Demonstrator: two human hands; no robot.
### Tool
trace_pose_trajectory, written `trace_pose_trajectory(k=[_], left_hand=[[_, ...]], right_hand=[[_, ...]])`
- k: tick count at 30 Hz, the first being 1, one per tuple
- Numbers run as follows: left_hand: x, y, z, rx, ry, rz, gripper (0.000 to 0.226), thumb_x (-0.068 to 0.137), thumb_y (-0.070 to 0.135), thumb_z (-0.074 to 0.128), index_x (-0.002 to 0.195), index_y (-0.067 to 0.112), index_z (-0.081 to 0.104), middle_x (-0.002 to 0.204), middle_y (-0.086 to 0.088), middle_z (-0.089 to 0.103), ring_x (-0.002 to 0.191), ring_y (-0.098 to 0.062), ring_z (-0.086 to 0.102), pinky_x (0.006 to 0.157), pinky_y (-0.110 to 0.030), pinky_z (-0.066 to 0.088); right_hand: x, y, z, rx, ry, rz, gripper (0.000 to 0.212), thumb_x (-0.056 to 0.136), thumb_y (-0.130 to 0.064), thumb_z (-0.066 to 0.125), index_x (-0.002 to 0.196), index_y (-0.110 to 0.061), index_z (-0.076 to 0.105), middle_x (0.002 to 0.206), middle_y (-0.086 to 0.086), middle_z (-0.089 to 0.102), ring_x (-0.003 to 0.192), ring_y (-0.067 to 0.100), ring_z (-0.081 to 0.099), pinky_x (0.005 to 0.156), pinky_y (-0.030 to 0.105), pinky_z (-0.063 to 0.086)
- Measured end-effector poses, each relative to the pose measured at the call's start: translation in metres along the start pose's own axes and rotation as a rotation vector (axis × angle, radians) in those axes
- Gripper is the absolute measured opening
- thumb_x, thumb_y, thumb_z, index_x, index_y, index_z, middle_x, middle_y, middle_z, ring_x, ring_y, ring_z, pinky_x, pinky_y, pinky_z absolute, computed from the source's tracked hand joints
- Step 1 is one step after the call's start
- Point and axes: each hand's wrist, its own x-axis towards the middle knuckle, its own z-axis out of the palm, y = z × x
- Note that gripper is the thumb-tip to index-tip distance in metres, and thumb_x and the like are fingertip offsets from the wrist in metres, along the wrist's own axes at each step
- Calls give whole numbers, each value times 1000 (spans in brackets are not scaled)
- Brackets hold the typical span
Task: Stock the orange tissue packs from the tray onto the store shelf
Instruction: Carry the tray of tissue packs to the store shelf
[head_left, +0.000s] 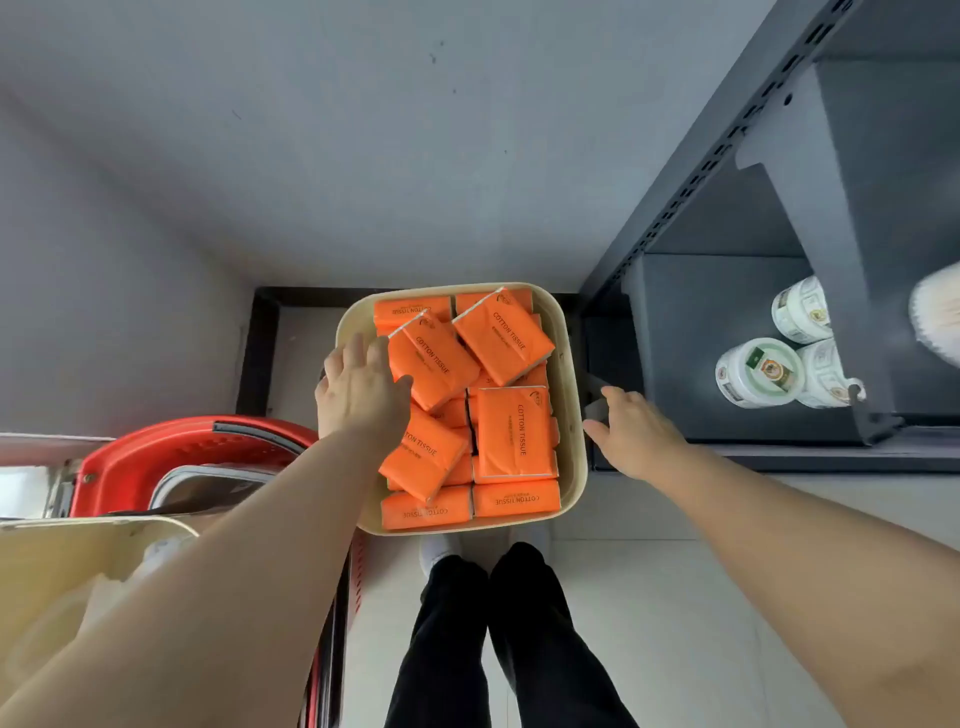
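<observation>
The orange tissue packs (511, 434) are lying heaped in the cream tray (569, 374), which is sitting between the two hands. The left hand (358, 387) is reaching over the tray's left rim onto a tilted top pack (434, 364), likely the easiest to lift. I cannot tell whether its fingers are closing. The right hand (636, 434) is hovering spread and empty just right of the tray, towards the shelf (727, 312) holding white jars (758, 371).

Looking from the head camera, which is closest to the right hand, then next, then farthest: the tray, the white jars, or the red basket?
1. Tray, just left of the right hand.
2. White jars, on the shelf to its right.
3. Red basket, far left.
</observation>
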Motion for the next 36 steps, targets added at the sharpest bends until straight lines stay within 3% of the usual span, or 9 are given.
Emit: trace_pose_trajectory(k=[6,9,11,13,20,24,28,31,36], left_hand=[[21,-4,37,-26,72,42,49,97,29,46,144,24,33,156,-4,20,140,-30,19,109,-51,30],[23,-8,45,-74,93,19,48,96,26,47,142,23,35,155,-3,24,138,-30,23,109,-51,32],[21,-11,47,-93,94,16,47,96,25,47,142,21,36,154,-2,26,138,-29,25,108,-51,34],[19,-16,46,-94,87,7,47,97,26,47,142,20,36,153,-1,26,137,-28,25,107,-50,33],[5,-37,29,-197,77,-182,47,95,18,45,141,13,35,150,-6,32,136,-27,29,106,-48,37],[5,-53,22,-327,-73,-452,46,94,16,43,139,7,35,138,-15,45,121,-33,47,91,-45,43],[15,-68,28,-531,-149,-640,47,94,17,45,138,4,35,123,-15,53,93,-25,50,73,-35,42],[28,-76,42,-690,-191,-729,44,95,26,44,133,4,42,117,-14,58,92,-27,57,63,-33,43],[46,-82,62,-942,-331,-910,65,90,61,37,126,10,53,117,-14,62,106,-33,60,88,-44,49]], right_hand=[[33,2,34,219,-147,127,74,95,-50,45,150,-19,7,140,12,46,116,31,54,92,43,48],[46,-1,36,741,-63,299,87,93,-41,56,151,-19,-5,152,11,31,131,31,42,104,43,37],[52,-3,31,1203,26,464,89,90,-33,63,152,-19,1,153,9,28,134,28,37,111,44,34],[55,-8,26,1353,82,497,84,89,-26,67,151,-17,11,151,9,30,135,27,36,111,43,33],[27,-36,21,698,154,110,58,89,-34,62,139,-28,33,134,0,51,110,19,53,91,36,45],[27,-50,14,338,46,115,77,88,-47,60,146,-19,17,135,7,50,116,30,55,91,43,49],[41,-67,13,198,1,116,73,86,-59,53,134,-10,29,122,9,56,107,32,58,86,45,51],[45,-71,27,156,82,141,78,87,-60,50,139,-7,27,125,13,54,115,34,51,91,49,47],[48,-69,43,113,212,109,71,88,-59,47,135,-7,32,120,14,54,112,33,49,87,47,46]])
